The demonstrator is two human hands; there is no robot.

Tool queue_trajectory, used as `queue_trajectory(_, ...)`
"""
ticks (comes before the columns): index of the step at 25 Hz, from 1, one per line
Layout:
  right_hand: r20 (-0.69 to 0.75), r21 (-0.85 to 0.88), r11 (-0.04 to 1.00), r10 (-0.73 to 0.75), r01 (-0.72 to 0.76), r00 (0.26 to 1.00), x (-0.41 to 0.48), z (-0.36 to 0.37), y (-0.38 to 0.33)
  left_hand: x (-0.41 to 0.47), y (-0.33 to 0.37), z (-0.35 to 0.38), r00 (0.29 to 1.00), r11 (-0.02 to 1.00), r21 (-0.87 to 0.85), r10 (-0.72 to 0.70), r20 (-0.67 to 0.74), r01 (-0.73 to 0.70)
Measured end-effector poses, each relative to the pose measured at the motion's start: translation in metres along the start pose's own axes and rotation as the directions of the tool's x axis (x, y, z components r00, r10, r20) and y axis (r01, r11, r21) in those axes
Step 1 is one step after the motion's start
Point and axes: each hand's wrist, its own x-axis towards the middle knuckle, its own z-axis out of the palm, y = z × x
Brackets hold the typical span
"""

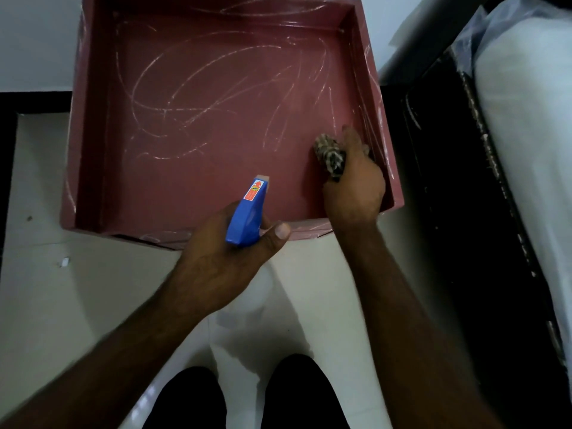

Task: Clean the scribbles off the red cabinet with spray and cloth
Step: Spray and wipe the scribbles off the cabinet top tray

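Note:
The red cabinet (192,156) lies open-side up on the floor, and white scribbles (173,88) run across its inner panel and walls. My left hand (223,258) grips a spray bottle with a blue trigger head (246,215); the nozzle points over the near edge into the cabinet. The bottle's white body (257,292) hangs below my hand. My right hand (353,184) holds a bunched patterned cloth (329,154) against the panel at the cabinet's near right corner.
Pale floor tiles (62,289) surround the cabinet. A dark piece of furniture (464,212) with plastic-wrapped white padding (526,134) stands close to the right. My dark shoes (288,394) are at the bottom of the view. A white wall (37,41) lies beyond.

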Motion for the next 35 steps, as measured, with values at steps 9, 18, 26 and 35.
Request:
queue_trajectory(9,-0.07,0.011,0.999,0.052,-0.051,0.996,0.02,0.001,-0.016,0.008,0.004,-0.002,1.0,0.998,0.057,0.019,-0.007,-0.018)
queue_trajectory(18,-0.104,0.016,1.0,0.021,-0.019,0.994,0.034,0.002,-0.02,0.002,0.007,0.001,1.0,0.998,0.058,0.001,-0.025,0.001)
queue_trajectory(26,-0.069,0.132,0.988,0.094,-0.085,0.993,-0.028,0.002,0.014,0.02,0.013,-0.003,1.0,0.991,0.133,-0.01,-0.005,0.011)
queue_trajectory(35,-0.182,0.149,0.985,-0.065,0.092,0.981,-0.026,0.012,0.03,0.039,0.03,0.001,0.999,0.985,0.17,0.029,0.017,-0.032)
